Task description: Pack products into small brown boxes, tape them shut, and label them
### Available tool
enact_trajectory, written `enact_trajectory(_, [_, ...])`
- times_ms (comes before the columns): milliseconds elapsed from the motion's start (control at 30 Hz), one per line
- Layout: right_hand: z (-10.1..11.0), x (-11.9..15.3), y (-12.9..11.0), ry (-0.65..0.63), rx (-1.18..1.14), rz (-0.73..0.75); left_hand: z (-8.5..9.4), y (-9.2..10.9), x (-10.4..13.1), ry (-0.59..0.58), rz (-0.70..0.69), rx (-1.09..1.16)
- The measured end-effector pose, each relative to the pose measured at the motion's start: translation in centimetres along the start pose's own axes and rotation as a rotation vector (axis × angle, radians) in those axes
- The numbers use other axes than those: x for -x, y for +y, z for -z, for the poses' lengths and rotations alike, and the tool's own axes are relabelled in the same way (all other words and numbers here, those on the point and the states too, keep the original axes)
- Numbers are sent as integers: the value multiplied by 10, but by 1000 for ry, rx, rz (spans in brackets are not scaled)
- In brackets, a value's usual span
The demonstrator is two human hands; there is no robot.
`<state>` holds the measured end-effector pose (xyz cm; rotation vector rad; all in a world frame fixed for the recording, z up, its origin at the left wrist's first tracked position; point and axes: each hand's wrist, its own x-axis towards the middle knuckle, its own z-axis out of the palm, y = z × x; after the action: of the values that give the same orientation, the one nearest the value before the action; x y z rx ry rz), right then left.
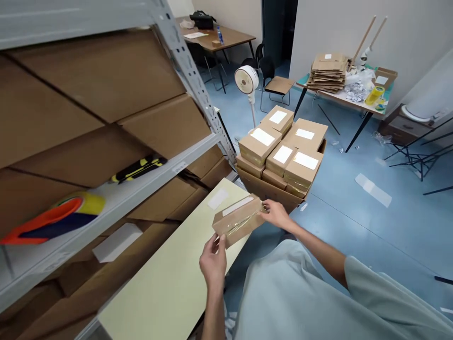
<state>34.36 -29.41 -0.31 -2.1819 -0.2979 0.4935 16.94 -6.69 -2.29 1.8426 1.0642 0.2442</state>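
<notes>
You have the taped carton (pixel 240 221) over the pale bench (pixel 166 283), each grip clamped on it: your left hand (pixel 213 264) at its 7 o'clock corner, your right hand (pixel 276 215) at its 3 o'clock end. From that carton, the open box (pixel 260 188) of labelled cartons (pixel 300 171) stands toward 1 o'clock, and the tape dispenser (pixel 58 217) lies on the shelf (pixel 177 169) at 9.

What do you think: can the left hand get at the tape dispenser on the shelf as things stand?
Probably not: the left hand is holding the box, though nothing visible blocks the tape dispenser.
</notes>
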Motion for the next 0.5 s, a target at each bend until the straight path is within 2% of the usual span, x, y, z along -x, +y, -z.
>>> enact_trajectory(67, [66,-16,11,142,-84,33,-39,58,6,-71,-89,107])
enact_trajectory(167, [165,-38,23,316,-62,137,-100,142,19,-162,-252,95])
enact_trajectory(267, [251,-66,35,446,-47,186,-164,212,24,-256,-403,87])
enact_trajectory(367, [319,-110,51,603,-39,202,-227,268,13,-349,-527,131])
enact_trajectory(500, [386,-196,71,746,-64,187,-300,325,-17,-438,-612,192])
